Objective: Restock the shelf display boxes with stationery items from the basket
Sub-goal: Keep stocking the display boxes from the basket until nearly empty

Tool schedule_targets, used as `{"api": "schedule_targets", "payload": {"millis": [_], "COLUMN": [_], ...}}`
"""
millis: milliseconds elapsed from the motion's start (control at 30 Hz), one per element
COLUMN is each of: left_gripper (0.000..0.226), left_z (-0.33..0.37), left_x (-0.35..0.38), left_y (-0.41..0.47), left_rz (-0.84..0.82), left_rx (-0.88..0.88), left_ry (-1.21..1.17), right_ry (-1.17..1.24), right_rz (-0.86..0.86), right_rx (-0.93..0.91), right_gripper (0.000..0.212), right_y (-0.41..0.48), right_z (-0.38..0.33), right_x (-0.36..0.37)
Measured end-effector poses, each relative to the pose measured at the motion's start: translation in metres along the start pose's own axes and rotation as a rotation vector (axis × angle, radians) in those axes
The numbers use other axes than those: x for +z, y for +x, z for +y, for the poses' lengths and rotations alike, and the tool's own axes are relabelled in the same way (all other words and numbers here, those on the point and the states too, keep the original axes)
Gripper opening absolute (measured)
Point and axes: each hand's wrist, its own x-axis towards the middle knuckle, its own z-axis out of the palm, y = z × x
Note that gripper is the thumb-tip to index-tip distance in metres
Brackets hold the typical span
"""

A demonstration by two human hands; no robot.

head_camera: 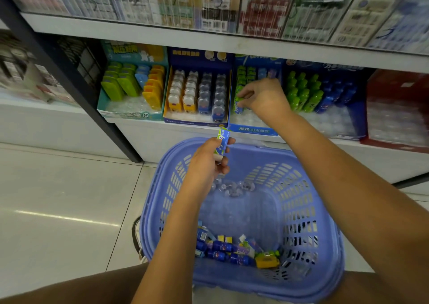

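1. Right hand (263,99), at centre frame, is pinching a green eraser pack (239,100) into the blue display box (253,130).
2. Left hand (209,162) is gripping a second green-and-blue eraser pack (222,142) above the purple basket (325,234).
3. Next move likely calls for seating this second pack upright beside the first.

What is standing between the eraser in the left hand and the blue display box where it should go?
The right hand is in that box, placing an eraser in the left row. Otherwise the way is open from the left hand and its eraser.
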Motion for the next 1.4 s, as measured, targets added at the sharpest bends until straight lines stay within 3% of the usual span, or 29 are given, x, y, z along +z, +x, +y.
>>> {"api": "schedule_targets", "payload": {"millis": [100, 200, 267, 333, 400, 500, 600, 733, 867, 1100, 1200, 1300, 1367, 1400], "left_gripper": [0.046, 0.025, 0.023, 0.020, 0.018, 0.031, 0.052, 0.063, 0.065, 0.066, 0.058, 0.039, 0.028, 0.025], "left_z": [-0.001, -0.003, -0.003, 0.002, 0.007, 0.006, -0.004, -0.015, -0.017, -0.015, -0.018, -0.036, -0.058, -0.073], "left_x": [0.000, 0.000, 0.000, 0.003, 0.011, 0.022, 0.026, 0.024, 0.020, 0.019, 0.016, 0.003, -0.012, -0.021], "left_y": [0.000, -0.001, 0.001, 0.004, 0.007, 0.016, 0.026, 0.030, 0.032, 0.033, 0.029, 0.027, 0.034, 0.039], "left_rz": [-0.009, -0.010, 0.007, 0.010, 0.012, 0.042, -0.039, -0.119, -0.120, -0.149, -0.136, -0.035, -0.033, -0.082], "left_rx": [0.006, 0.137, 0.250, 0.349, 0.407, 0.491, 0.543, 0.564, 0.603, 0.596, 0.617, 0.709, 0.584, 0.447], "left_ry": [-0.001, 0.202, 0.348, 0.408, 0.435, 0.579, 1.005, 1.412, 1.455, 1.458, 1.295, 1.147, 1.179, 1.258], "right_ry": [-0.137, -0.162, 0.118, 0.426, 0.535, 0.656, 0.407, 0.114, 0.026, 0.102, -0.034, -0.021, 0.025, -0.005], "right_rz": [-0.055, 0.105, 0.144, -0.056, -0.133, 0.115, 0.347, 0.311, 0.241, 0.251, 0.240, 0.296, 0.227, 0.072], "right_rx": [-0.033, -0.119, -0.072, -0.024, -0.054, -0.003, -0.033, -0.136, -0.170, -0.106, -0.167, -0.187, -0.168, -0.119], "right_gripper": [0.034, 0.037, 0.033, 0.022, 0.015, 0.020, 0.020, 0.022, 0.022, 0.023, 0.024, 0.025, 0.019, 0.018], "right_y": [0.002, -0.014, -0.037, -0.061, -0.074, -0.069, -0.052, -0.037, -0.033, -0.023, -0.022, -0.036, -0.057, -0.070], "right_z": [-0.001, 0.000, 0.000, -0.001, 0.003, 0.011, 0.020, 0.022, 0.025, 0.031, 0.031, 0.034, 0.040, 0.046], "right_x": [-0.002, -0.003, -0.006, -0.008, -0.006, -0.010, -0.016, -0.013, -0.010, -0.005, -0.001, 0.002, 0.015, 0.029]}}
